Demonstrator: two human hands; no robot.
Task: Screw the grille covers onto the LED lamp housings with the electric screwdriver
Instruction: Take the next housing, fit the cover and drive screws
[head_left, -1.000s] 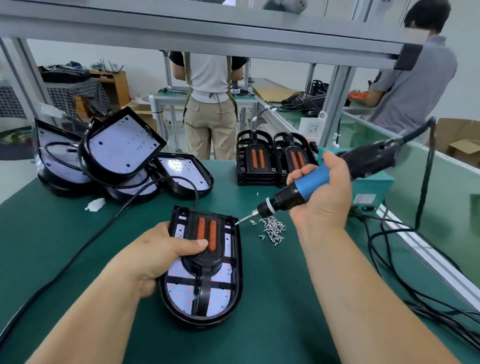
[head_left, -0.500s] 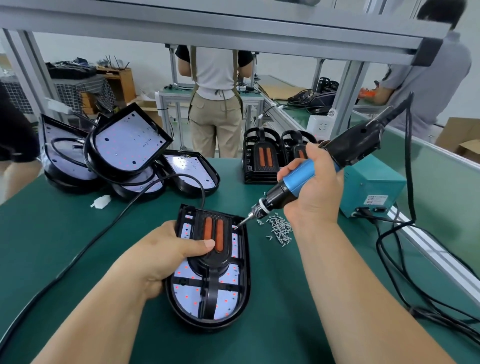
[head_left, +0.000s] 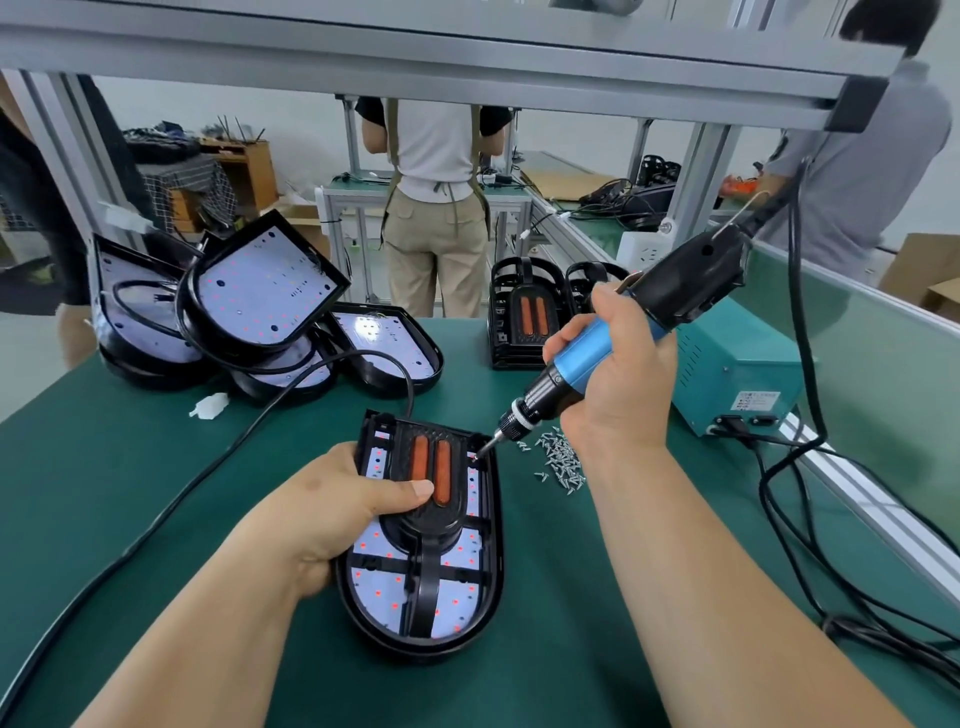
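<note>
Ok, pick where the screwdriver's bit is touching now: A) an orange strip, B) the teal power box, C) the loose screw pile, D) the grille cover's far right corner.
D: the electric screwdriver has its bit at the far right corner of the grille cover, short of the screw pile.

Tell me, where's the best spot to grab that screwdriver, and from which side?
Probably the blue sleeve of the screwdriver, from its right side, as the right hand grips it: that slim round section sits just behind the black nose, so the tilted bit can be steered onto the cover's corner.
</note>
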